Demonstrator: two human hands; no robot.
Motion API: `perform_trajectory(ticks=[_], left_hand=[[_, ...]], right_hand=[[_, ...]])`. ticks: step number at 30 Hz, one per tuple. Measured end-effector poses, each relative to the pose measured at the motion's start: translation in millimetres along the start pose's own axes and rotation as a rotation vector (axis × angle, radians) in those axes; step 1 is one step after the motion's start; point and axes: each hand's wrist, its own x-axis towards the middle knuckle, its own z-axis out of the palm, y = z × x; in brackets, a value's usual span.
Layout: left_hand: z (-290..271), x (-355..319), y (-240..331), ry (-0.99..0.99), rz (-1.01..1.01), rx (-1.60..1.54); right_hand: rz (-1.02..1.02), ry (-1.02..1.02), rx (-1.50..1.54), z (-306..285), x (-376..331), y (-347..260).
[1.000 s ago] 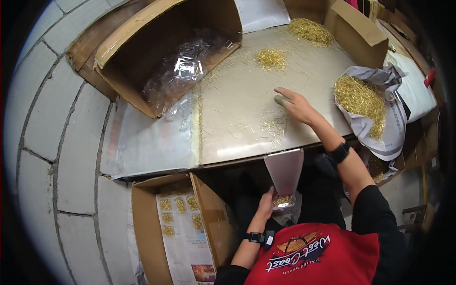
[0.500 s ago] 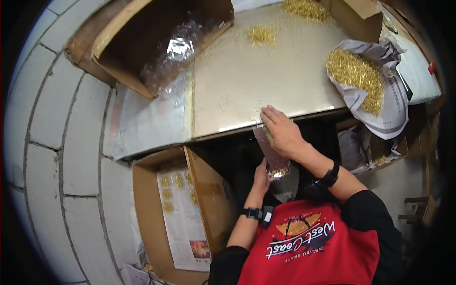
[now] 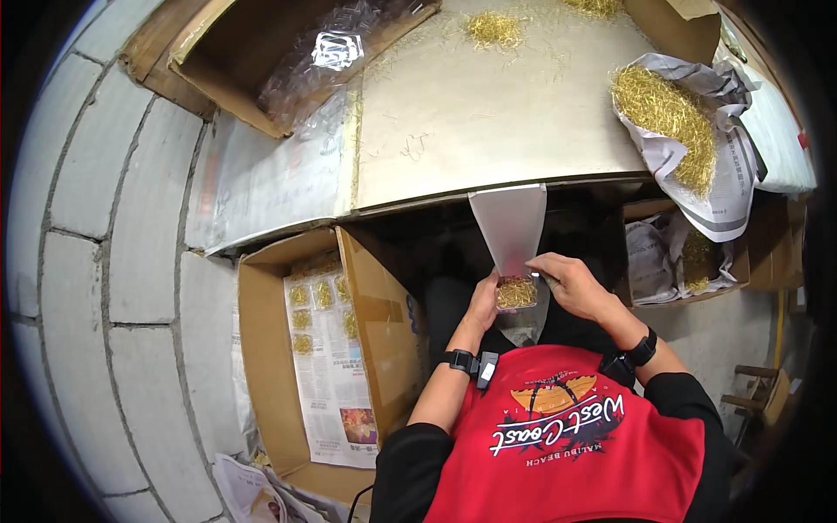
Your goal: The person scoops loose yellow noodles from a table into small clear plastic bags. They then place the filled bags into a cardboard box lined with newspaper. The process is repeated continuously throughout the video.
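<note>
My left hand point(image 3: 485, 302) is closed around the left side of a small clear plastic box point(image 3: 516, 305). Thin gold-coloured metal pieces point(image 3: 514, 291), like small pins or clips, fill the box. Directly above it, the narrow end of a pale tapered chute point(image 3: 508, 218) comes down from the table's front edge. Beside the box's upper right corner, my right hand point(image 3: 568, 283) has its thumb and fingers drawn together at the chute's lower end. Whatever those fingertips may hold is too small to make out.
Gold pieces lie in a heap on newspaper point(image 3: 667, 122) at the table's right and in a small pile point(image 3: 493, 30) farther back. A cardboard box point(image 3: 375, 340) at lower left holds several filled boxes. Clear empty boxes point(image 3: 336, 52) fill a carton at upper left.
My right hand has moved down from the chute's upper part to the plastic box. The box now faces up, showing its gold contents, and the chute shows pale and unobstructed.
</note>
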Motion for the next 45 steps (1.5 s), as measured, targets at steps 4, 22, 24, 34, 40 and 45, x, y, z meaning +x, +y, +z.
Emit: perform_trajectory(ticks=[4, 22, 24, 34, 40, 45], left_hand=[[0, -14, -2, -0.035, -0.006, -0.051], [-44, -39, -13, 0.041, 0.088, 0.009], [-56, -34, -21, 0.004, 0.098, -0.064], [-58, -15, -4, 0.031, 0.118, -0.125], [-32, -6, 11, -0.013, 0.083, -0.078], [-14, 1, 13, -0.02, 0.067, -0.011]], right_hand=[[0.009, -0.054, 0.072, 9, 1, 5], [-0.046, 0.616, -0.243, -89, 165, 10], [0.167, 0.688, -0.458, -119, 221, 51], [0.368, 0.158, -0.8, -96, 253, 54], [0.173, 0.08, -0.315, -76, 175, 5], [0.116, 0.205, -0.338, -80, 181, 20]])
